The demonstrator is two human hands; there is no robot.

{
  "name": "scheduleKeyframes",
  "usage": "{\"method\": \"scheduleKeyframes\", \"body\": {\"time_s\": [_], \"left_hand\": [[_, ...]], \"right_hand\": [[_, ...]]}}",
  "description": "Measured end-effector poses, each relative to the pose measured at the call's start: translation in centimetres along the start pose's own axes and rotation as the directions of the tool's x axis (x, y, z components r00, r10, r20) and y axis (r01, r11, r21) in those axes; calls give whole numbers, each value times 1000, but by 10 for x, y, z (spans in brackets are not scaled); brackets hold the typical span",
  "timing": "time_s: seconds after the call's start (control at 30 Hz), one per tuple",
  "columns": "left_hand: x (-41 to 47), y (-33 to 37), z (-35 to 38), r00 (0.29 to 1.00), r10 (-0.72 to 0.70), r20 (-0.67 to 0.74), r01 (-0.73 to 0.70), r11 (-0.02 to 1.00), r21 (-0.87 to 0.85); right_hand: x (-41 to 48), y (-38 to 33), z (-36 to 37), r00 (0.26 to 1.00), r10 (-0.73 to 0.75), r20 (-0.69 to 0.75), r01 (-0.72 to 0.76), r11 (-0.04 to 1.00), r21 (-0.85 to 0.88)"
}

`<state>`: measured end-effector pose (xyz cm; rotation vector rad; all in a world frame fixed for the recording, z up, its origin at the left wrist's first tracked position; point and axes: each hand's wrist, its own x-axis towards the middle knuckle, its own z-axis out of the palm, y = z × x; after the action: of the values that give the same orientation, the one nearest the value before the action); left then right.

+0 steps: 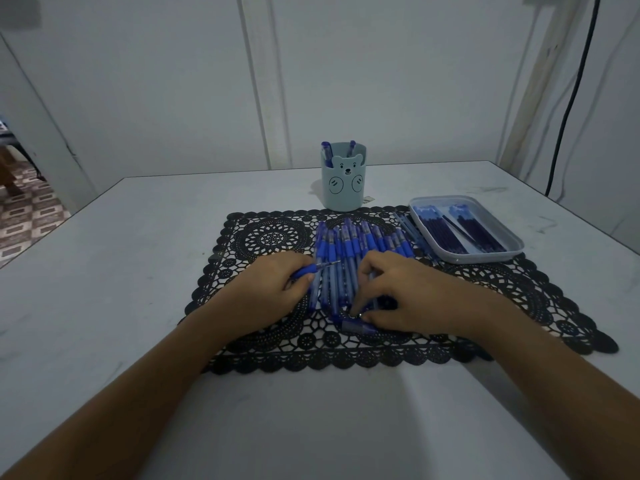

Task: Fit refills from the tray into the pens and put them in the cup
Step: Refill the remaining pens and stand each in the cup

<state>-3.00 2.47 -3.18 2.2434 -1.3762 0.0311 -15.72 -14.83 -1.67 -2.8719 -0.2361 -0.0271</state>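
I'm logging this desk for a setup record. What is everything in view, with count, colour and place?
table: one, pale grey, under everything
mat: one, black lace, middle of the table
cup: one, light blue with a bear face, behind the mat
pens in cup: two visible, blue, standing inside
pens on mat: one row, uncounted, blue, mat centre
tray: one, pale, right of the row
refills: many, dark blue, in the tray
cable: one, black, on the right wall
held pen: one, blue, above the row's left end
left hand: grips the held pen
right hand: fingers curled over the row's near end; grip unclear
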Motion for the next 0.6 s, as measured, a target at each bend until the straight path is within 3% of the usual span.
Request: {"method": "scheduleKeyframes", "body": {"time_s": [0.2, 0.37, 0.47, 0.6], "left_hand": [[0, -1, 1, 1000, 0, 0, 0, 1000, 4], [0, 0, 1, 1000, 10, -5, -10, 1000, 19], [0, 1, 1, 1000, 11, -1, -11, 1000, 10], [-1, 4, 2, 1000, 27, -11, -27, 1000, -4]], "right_hand": [[4, 0, 2, 996, 57, -75, -44, 984, 171], [4, -3, -5, 947, 241, -212, -59, 780, 623], [7, -2, -1, 902, 314, -297, -84, 801, 593], [11, -3, 7, 895, 289, -339, -84, 857, 508]]}}
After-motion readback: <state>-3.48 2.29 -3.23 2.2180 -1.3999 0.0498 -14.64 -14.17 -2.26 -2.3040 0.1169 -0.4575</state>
